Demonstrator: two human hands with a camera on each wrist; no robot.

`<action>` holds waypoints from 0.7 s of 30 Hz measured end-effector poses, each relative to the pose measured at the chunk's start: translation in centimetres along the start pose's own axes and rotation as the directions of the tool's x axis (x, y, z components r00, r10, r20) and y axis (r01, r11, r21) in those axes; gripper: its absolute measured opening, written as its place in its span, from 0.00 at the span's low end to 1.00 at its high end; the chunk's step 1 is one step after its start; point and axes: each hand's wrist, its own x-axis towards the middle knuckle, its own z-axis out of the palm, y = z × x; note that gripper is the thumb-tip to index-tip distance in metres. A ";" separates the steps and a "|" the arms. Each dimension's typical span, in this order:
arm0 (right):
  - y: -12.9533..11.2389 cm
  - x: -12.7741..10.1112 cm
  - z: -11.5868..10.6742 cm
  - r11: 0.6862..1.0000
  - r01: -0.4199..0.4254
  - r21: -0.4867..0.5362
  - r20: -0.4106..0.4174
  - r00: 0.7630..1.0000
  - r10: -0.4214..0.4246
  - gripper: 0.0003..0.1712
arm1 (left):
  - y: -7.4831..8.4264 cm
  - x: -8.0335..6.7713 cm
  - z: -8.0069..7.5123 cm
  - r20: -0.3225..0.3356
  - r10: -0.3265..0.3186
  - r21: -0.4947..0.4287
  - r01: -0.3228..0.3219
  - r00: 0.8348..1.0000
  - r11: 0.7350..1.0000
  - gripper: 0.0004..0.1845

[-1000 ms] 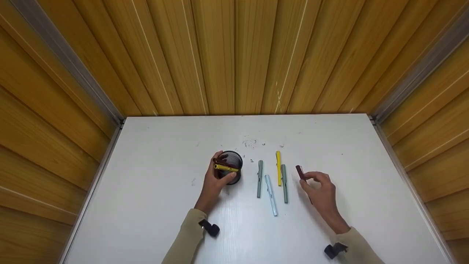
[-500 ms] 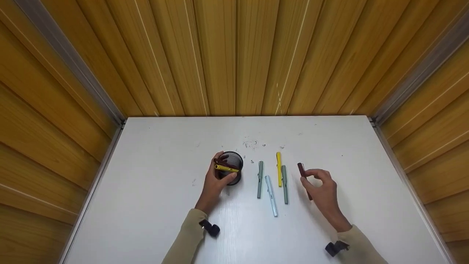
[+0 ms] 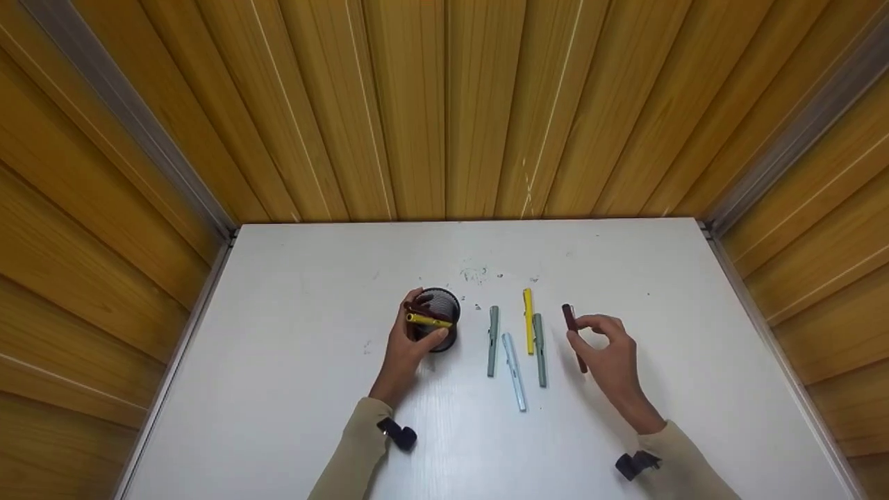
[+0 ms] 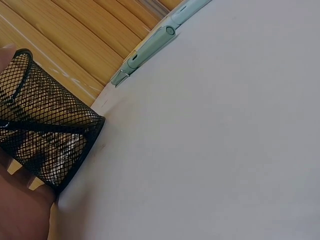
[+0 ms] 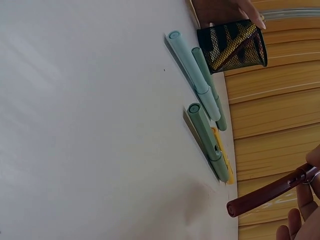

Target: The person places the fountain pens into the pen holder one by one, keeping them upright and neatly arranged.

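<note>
We're pinching a dark red pen (image 3: 574, 337) in the right hand (image 3: 605, 351), grip pressed onto the barrel between thumb and fingertips, and the pen is up off the table (image 3: 278, 389), slanting with its far end away from us. In the right wrist view that same dark red pen (image 5: 267, 194) hangs clear above the white surface, with the fingers (image 5: 305, 197) on its upper end.

Over on the other side, our left hand (image 3: 410, 344) is wrapped around the black mesh pen cup (image 3: 440, 321), grip curled round its wall. The cup stands upright on the table (a yellow pen (image 3: 428, 319) and a dark red one lie across its mouth). From the left wrist camera we see the mesh cup (image 4: 42, 137) close up, with the palm against it.

Between our two hands four pens lie roughly parallel on the table: a grey-green pen (image 3: 492, 340), a pale blue pen (image 3: 514, 371), a second yellow pen (image 3: 528, 321) and another grey-green pen (image 3: 539, 348) just beside it.
</note>
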 end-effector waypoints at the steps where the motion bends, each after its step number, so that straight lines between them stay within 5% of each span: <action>1: -0.1 0.1 0.0 1.000 0.004 0.001 0.001 1.000 -0.004 0.13 | 0.0 0.0 0.0 -0.002 -0.001 0.005 0.001 1.000 1.000 0.49; 21: -1.1 0.7 0.9 0.997 0.067 0.026 0.021 0.997 -0.068 0.13 | 0.0 0.1 0.1 -0.006 -0.003 -0.009 0.003 1.000 1.000 0.49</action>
